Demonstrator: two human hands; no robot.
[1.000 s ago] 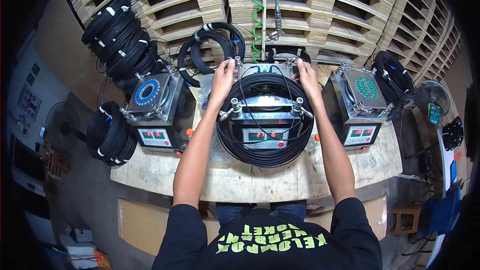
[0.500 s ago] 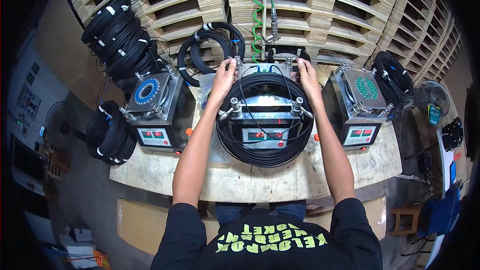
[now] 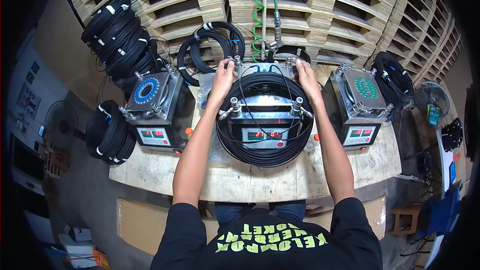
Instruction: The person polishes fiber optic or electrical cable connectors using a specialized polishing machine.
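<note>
A big coil of black cable (image 3: 265, 152) lies looped around the middle machine (image 3: 265, 135), a metal box with a red digital readout. My left hand (image 3: 223, 77) rests at the machine's back left corner post, fingers curled over the coil's far edge. My right hand (image 3: 304, 76) does the same at the back right corner. Both hands grip the far side of the coil.
Two similar machines stand on the wooden bench (image 3: 250, 180): the left machine (image 3: 150, 107) and the right machine (image 3: 361, 105). Bundles of black cable coils (image 3: 120, 40) hang at left and right. A green spiral air hose (image 3: 260, 15) hangs before stacked wooden pallets (image 3: 325, 10).
Both hands have shifted slightly farther back along the coil's far edge. The hanging air hose fitting has swung a little.
</note>
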